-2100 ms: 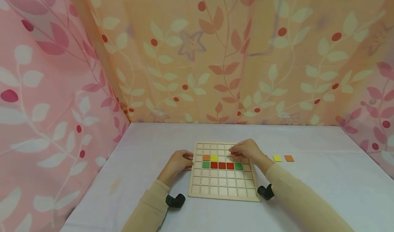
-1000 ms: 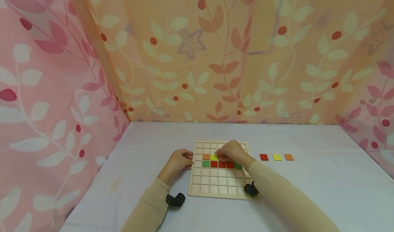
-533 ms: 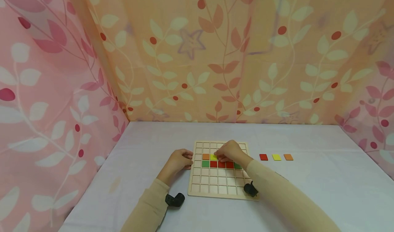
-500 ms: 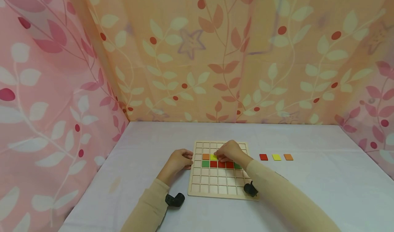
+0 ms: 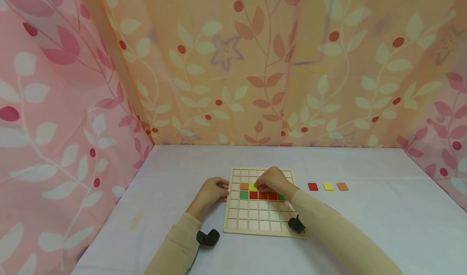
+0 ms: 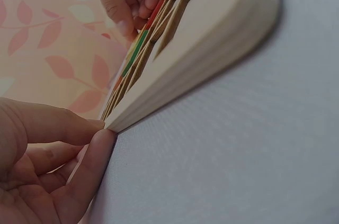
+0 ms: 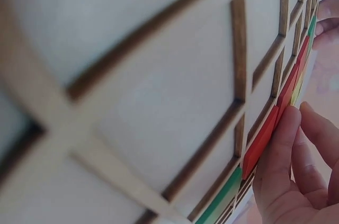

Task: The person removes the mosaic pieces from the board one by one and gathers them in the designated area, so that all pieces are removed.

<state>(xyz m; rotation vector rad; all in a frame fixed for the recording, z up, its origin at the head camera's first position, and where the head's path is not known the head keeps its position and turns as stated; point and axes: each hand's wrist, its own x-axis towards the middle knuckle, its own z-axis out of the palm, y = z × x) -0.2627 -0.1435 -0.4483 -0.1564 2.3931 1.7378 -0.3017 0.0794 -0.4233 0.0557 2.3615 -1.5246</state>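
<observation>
A square wooden grid board [image 5: 264,214] lies on the table. My left hand [image 5: 211,190] pinches its left edge between thumb and forefinger, as the left wrist view shows. My right hand [image 5: 273,180] bends down over the cell right of the yellow tile [image 5: 252,186], its fingertips at the board around a small red tile that they mostly hide. Left of the yellow one sits an orange tile [image 5: 244,186]. The row nearer me has a green tile [image 5: 244,195], then red tiles [image 5: 253,195], and another green tile [image 5: 281,197] partly behind my right hand.
Right of the board a loose red tile [image 5: 312,186], a yellow tile [image 5: 328,186] and an orange tile [image 5: 342,186] lie in a line on the white tablecloth [image 5: 182,165]. Floral curtains [image 5: 204,84] rise behind the table and at its sides. Each wrist wears a black camera [image 5: 208,238].
From the board's upper right, my right hand has moved left and down to the cell beside the yellow tile, where it stays. The loose red tile came into view. My left hand has stayed put.
</observation>
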